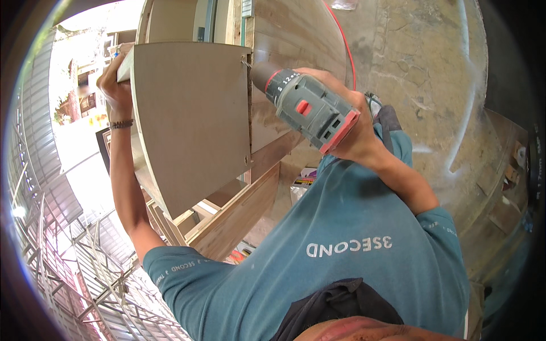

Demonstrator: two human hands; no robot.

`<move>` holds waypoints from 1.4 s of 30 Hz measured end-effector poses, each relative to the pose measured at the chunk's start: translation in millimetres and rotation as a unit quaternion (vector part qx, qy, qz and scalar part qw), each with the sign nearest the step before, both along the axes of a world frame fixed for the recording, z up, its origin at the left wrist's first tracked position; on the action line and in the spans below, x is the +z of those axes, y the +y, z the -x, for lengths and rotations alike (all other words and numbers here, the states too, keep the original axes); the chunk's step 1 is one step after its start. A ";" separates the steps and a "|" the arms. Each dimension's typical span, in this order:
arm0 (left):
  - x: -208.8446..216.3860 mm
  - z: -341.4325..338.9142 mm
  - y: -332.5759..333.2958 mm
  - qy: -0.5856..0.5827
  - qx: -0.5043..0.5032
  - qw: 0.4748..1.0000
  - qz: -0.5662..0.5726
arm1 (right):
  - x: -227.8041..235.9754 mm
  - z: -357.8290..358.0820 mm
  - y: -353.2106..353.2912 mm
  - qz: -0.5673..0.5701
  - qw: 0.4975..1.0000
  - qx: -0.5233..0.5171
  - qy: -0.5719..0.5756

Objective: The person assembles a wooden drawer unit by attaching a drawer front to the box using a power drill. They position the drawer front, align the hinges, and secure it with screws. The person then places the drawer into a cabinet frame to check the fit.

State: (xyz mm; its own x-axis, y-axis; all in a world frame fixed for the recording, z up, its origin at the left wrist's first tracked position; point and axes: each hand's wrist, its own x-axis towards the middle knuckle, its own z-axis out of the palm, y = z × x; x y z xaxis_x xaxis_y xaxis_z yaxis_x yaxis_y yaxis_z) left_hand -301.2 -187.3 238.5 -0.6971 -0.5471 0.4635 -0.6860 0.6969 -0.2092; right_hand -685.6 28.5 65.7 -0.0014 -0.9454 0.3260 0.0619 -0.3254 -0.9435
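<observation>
- Concrete floor [421,85] spreads to our right, with a red cord [348,48] lying across it; corrugated sheets [48,128] stand off to our left.
- Before us is a flat grey-brown board [193,119], with plywood [296,28] beyond its right edge and a wooden frame [233,219] nearer our body.
- Our drill [315,108] is beside the board's right edge, its nose toward the upper fitting [245,60]. We cannot tell whether its tip touches. A lower fitting [247,161] sits on the same edge, nearer us.
- Our hands are both busy. The left hand [115,85] is bent at the wrist and curled over the board's far left edge; some fingertips are hidden.
- The right hand [352,119] wraps closely round the drill from beneath and behind. The body hides most of the fingers, so we cannot tell how the trigger finger lies.
- We judge the drill hard and compact, fairly heavy for its size, best held by its handle with the wrist in line with the nose. A loose grip could let it twist.
- We expect the board to be stiff, broad and awkward rather than fragile, its smooth face giving little hold. We would take it by the edges, clear of the drill's tip; its corners and the wood around the fittings could chip.
</observation>
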 end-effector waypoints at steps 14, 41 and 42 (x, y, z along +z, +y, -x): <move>3.3 10.2 3.1 0.006 -0.003 1.000 -0.004 | -3.7 9.2 -8.8 -0.005 0.997 0.041 -0.061; 13.1 33.6 17.0 -0.009 0.011 0.998 -0.066 | -42.4 57.7 -31.3 -0.134 0.975 0.176 0.015; 11.9 37.6 19.0 -0.008 0.010 0.997 -0.074 | -42.3 61.3 -36.6 -0.156 0.968 0.197 0.003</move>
State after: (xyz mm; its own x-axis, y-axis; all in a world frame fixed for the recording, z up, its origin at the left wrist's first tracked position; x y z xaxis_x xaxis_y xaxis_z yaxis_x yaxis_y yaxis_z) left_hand -338.8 -168.3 250.3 -0.6921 -0.6221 0.3659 -0.6974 0.7071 -0.1170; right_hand -746.9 -8.1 23.5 0.3803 -0.9246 0.0233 0.1173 0.0233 -0.9928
